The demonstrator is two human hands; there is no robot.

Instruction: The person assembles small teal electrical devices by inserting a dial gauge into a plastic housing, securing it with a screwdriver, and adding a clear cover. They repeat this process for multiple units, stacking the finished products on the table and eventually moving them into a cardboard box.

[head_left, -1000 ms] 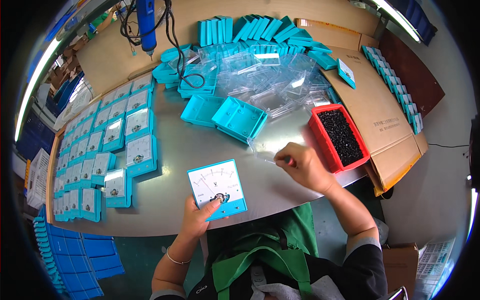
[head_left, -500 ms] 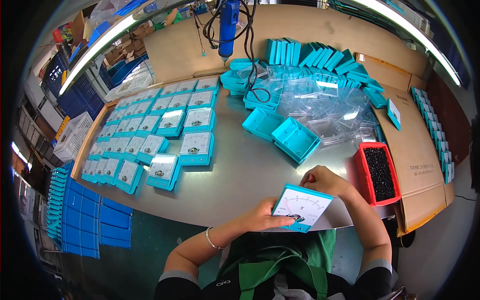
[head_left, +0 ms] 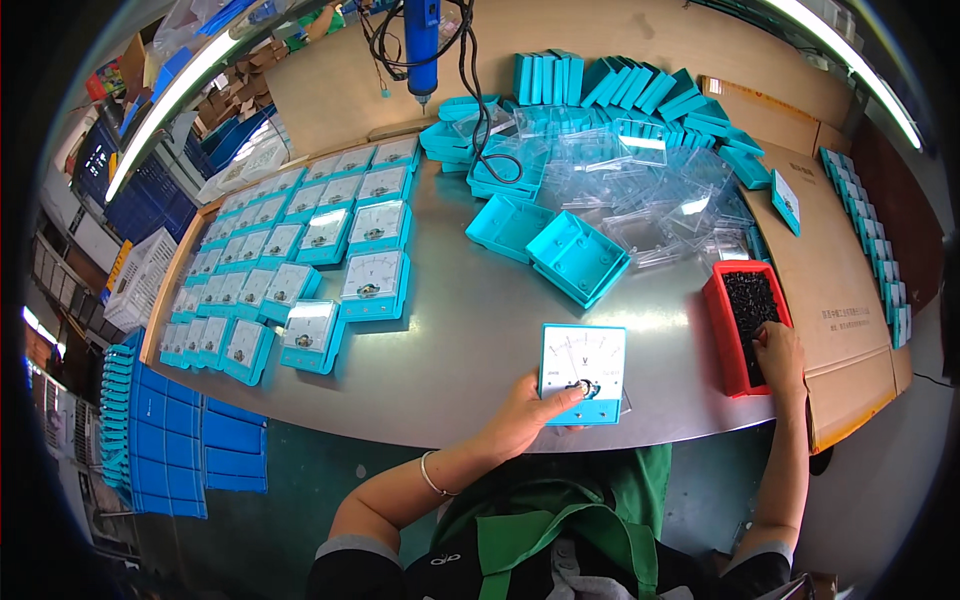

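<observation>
- We take the red bin (head_left: 720, 340) as the landmark; it stands toward the right end of the desk (head_left: 450, 350) and contains small black parts (head_left: 748, 298);
- We locate the panel meter (head_left: 587, 358) left of the red bin, at the near edge of the desk; its dial faces up;
- Our left hand (head_left: 522, 412) has its grip closed on the panel meter at the lower left corner; the thumb lies over the front face;
- Our right hand (head_left: 782, 355) is at the near end of the red bin, fingers bent down to the black parts; we cannot tell how far its grip is open, nor whether it has hold of a part;
- Open teal cases (head_left: 578, 258) lie beyond and left of the red bin; clear covers (head_left: 650, 190) are heaped behind it;
- Rows of finished-looking meters (head_left: 374, 278) lie well apart from the red bin, on its left.
</observation>
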